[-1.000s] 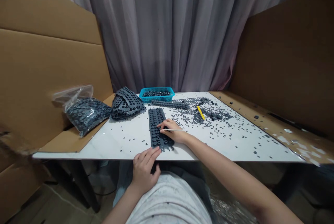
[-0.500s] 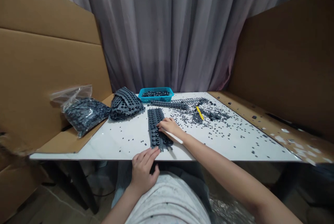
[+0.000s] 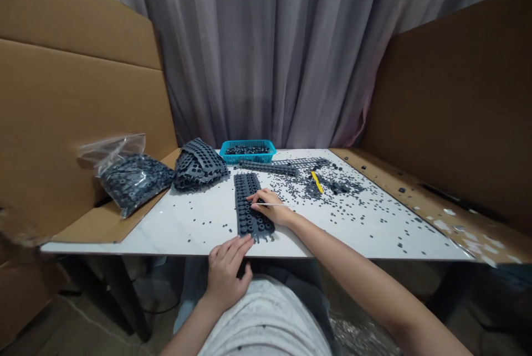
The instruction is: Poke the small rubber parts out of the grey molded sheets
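Observation:
A dark grey rubber sheet [image 3: 244, 213] with rows of round raised rings lies flat near the table's front edge. Over its middle, my right hand [image 3: 269, 204] is closed around a thin white stick [image 3: 272, 204], whose working end is hidden by the fingers. My left hand [image 3: 229, 267] lies at the table edge, fingers stretched out, with its fingertips on the sheet's near end. Small dark bits fringe that end.
Behind stand a blue basket [image 3: 248, 160] of dark parts, a rolled strip [image 3: 269, 168] and a heap of perforated sheets [image 3: 198, 165]. A zip bag [image 3: 135, 181] of parts lies left. Rightward are a yellow-handled tool [image 3: 316, 182] and scattered dark bits. Cardboard walls [image 3: 457, 107] flank the table.
The white stick has swung from slanting down to the right to nearly level. My right hand has shifted slightly left over the sheet; my left hand stays at its near end.

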`<state>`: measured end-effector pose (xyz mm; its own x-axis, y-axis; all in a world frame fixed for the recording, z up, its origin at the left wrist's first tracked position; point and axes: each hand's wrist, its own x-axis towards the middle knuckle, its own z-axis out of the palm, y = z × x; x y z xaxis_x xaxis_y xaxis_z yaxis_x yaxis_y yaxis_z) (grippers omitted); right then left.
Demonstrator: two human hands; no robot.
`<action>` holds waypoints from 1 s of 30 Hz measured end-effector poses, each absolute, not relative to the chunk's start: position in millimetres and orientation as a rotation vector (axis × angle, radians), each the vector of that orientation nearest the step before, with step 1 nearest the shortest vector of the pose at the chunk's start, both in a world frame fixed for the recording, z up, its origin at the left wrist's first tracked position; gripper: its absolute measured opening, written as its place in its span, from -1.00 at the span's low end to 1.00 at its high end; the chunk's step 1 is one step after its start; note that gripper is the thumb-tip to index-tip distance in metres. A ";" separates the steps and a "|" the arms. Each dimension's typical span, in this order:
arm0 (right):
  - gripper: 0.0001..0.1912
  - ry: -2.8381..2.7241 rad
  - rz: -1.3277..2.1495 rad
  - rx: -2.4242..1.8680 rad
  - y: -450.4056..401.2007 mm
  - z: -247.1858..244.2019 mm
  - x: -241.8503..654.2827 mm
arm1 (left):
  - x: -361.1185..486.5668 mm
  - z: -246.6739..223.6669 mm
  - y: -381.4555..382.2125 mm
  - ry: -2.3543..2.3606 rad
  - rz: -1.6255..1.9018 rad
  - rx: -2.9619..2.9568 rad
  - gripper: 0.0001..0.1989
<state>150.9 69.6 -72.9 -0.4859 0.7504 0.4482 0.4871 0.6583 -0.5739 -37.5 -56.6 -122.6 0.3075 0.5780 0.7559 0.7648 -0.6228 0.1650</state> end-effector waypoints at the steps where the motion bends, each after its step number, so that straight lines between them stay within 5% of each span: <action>1: -0.94 -2.181 0.490 -0.950 69.5 -72.6 150.8 | -37.2 -122.3 -56.7 -1.227 -1.215 -2.349 -0.59; 18: -0.92 -2.038 0.303 -1.233 95.5 -79.5 153.6 | -38.4 -124.0 -56.2 -1.226 -1.234 -2.364 -0.59; 30: -0.92 -2.154 0.453 -0.922 91.5 -80.2 152.7 | -38.0 -124.2 -56.3 -1.221 -1.216 -2.359 -0.58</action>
<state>152.7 91.5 -80.2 -0.4705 0.7327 0.4918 0.4727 0.6799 -0.5606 -38.0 -56.3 -124.2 0.3123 0.5760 0.7555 0.7579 -0.6305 0.1674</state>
